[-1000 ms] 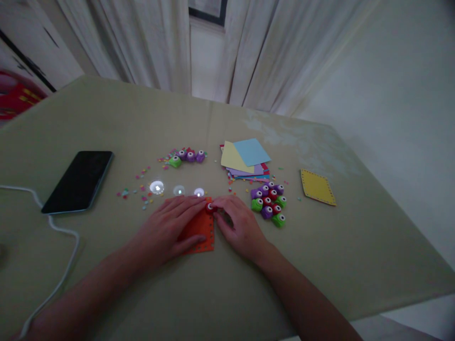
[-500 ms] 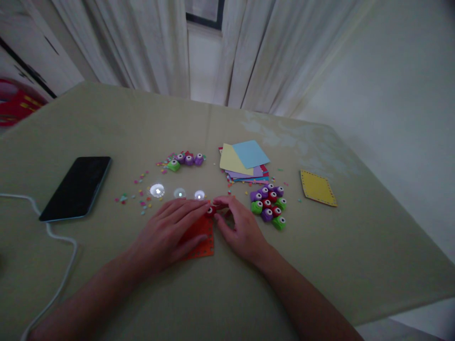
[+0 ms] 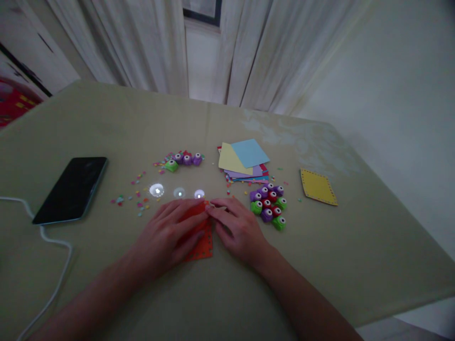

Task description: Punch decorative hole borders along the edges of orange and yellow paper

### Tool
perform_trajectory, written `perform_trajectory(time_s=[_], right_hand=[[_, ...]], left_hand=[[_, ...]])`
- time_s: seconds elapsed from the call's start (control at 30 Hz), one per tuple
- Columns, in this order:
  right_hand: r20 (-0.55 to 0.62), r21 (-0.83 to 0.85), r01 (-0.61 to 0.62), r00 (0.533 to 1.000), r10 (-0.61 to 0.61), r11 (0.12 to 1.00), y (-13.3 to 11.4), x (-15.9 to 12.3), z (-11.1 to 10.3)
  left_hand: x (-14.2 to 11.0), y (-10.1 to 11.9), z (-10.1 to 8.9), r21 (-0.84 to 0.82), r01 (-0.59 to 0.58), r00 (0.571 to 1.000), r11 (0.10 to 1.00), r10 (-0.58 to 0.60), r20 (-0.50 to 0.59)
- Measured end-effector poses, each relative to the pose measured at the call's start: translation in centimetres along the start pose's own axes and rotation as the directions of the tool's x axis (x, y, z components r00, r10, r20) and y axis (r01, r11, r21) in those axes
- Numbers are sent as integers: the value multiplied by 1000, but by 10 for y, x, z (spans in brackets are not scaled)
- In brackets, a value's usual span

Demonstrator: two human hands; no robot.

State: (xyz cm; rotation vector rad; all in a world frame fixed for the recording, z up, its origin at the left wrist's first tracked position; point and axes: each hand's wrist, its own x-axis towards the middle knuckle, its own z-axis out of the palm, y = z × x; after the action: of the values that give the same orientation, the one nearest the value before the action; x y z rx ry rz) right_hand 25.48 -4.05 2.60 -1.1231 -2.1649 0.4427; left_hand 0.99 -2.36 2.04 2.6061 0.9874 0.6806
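Observation:
An orange square card (image 3: 202,246) with small holes along its edges lies on the table before me. My left hand (image 3: 170,232) rests over most of it, fingers stretched out and lying on the card. At the card's upper right corner, my right hand (image 3: 238,222) is closed in a pinch, its fingertips meeting the left fingertips. What the pinch holds is covered by the fingers. Right of this hand sits a cluster of small one-eyed figures (image 3: 267,204) in purple, red and green.
More one-eyed figures (image 3: 187,160) stand farther back among confetti bits (image 3: 140,206). A stack of coloured paper squares (image 3: 249,154) lies behind my hands. A yellow card with edge holes (image 3: 318,187) is at right, a tablet (image 3: 73,189) with a white cable (image 3: 62,244) at left.
A red one-eyed figure that showed at my right fingertips is now covered by the fingers. The right fingers have closed farther over the card's corner. My left hand stays on the card.

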Motion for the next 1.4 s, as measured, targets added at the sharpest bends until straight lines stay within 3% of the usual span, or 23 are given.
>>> perform_trajectory(time_s=[0.4, 0.63, 0.83, 1.0, 1.17, 1.4], right_hand=[[15, -131, -38, 999, 41, 991, -1, 7, 7], [-79, 43, -86, 993, 89, 995, 6, 5, 16], [56, 54, -66, 996, 63, 996, -4, 7, 13], [71, -84, -103, 992, 109, 991, -3, 8, 8], [-72, -410, -276, 960, 271, 869, -1, 9, -3], [-214, -554, -335, 942, 258, 762, 5, 7, -11]], left_hand=[[3, -2, 4, 80, 59, 998, 995, -57, -26], [-2, -13, 13, 44, -9, 998, 999, 11, -59], [-6, -16, 8, 26, 6, 999, 1000, -5, -46], [-4, -15, 7, 14, 99, 995, 995, -99, 7], [-4, -18, 10, 14, 121, 992, 993, -121, 24], [-3, -14, 5, 25, 142, 989, 990, -143, 39]])
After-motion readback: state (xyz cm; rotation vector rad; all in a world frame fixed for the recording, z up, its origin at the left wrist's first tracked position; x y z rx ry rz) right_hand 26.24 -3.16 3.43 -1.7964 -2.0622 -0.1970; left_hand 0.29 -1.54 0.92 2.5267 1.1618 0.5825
